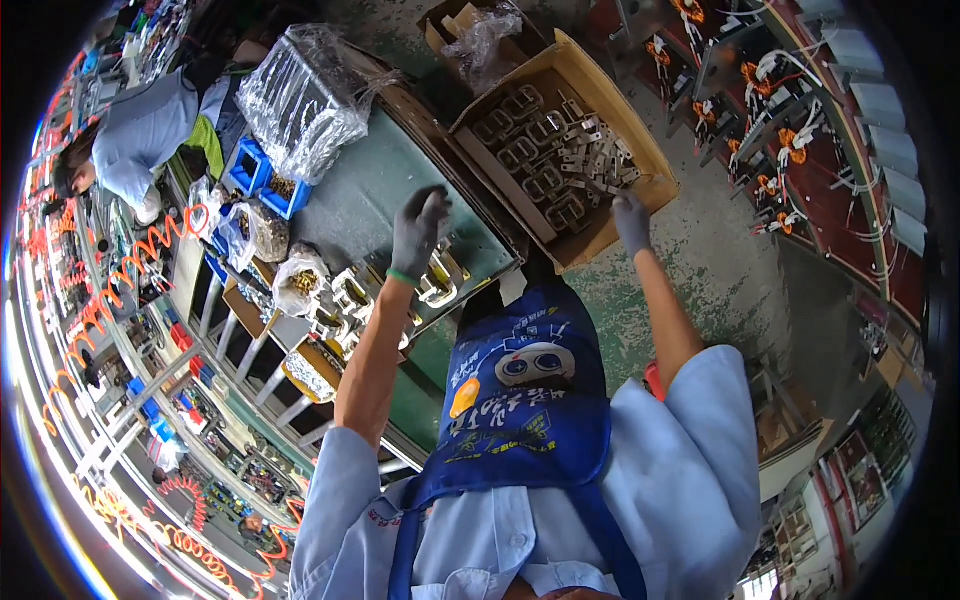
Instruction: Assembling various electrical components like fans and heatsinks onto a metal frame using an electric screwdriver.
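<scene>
My left hand (420, 230), in a grey glove, hovers over the green-topped table (370, 190). Its fingers are loosely bent and apart, with nothing visible in them. Silvery U-shaped metal frames (440, 278) stand along the table's near edge, close to my left wrist. My right hand (631, 222), gloved too, reaches over the right side of an open cardboard box (660, 192). Its fingertips are closed on the end of a small flat metal bracket (603, 188). Loose brackets (590, 148) lie heaped in the box, beside rows of rounded metal frames (543, 183).
Clear plastic wrap covers a stack (305, 100) at the table's far end. Blue bins (268, 180) and bags of small brass-coloured parts (300, 283) line its left side. Another person (145, 125) bends at the far left. Racks with orange coils (790, 145) stand to the right.
</scene>
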`<state>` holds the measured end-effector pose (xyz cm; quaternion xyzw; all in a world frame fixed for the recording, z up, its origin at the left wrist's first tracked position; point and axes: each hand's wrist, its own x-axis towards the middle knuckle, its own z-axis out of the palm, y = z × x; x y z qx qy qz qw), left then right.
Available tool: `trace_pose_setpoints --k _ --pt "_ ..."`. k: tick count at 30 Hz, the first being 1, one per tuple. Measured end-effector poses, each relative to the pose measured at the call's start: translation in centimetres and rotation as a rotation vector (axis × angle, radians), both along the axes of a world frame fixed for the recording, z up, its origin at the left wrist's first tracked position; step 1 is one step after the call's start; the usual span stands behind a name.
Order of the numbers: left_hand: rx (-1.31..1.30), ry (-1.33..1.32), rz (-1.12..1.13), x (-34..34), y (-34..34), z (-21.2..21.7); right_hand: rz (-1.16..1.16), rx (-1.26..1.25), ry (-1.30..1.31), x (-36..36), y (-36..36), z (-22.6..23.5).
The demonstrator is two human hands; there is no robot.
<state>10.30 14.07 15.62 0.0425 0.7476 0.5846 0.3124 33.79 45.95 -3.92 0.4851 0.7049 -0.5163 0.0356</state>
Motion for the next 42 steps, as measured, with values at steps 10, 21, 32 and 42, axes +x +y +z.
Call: trace_pose_setpoints --k 10,21,32,42 --pt "-0.05 -0.167 0.202 16.3 -8.2 3.8 0.397 -0.202 0.104 -3.0 -16.9 5.9" --pt "-0.259 -0.033 0.444 24.0 -13.5 3.8 1.017 0.051 -0.111 -9.8 -14.2 10.7" --pt "-0.267 -0.013 0.683 33.4 -20.9 3.4 1.142 0.037 -0.152 -4.6 -21.1 11.1" --pt "-0.224 -0.061 0.842 44.7 -28.2 2.1 1.379 -0.04 -0.091 3.6 -32.1 14.2"
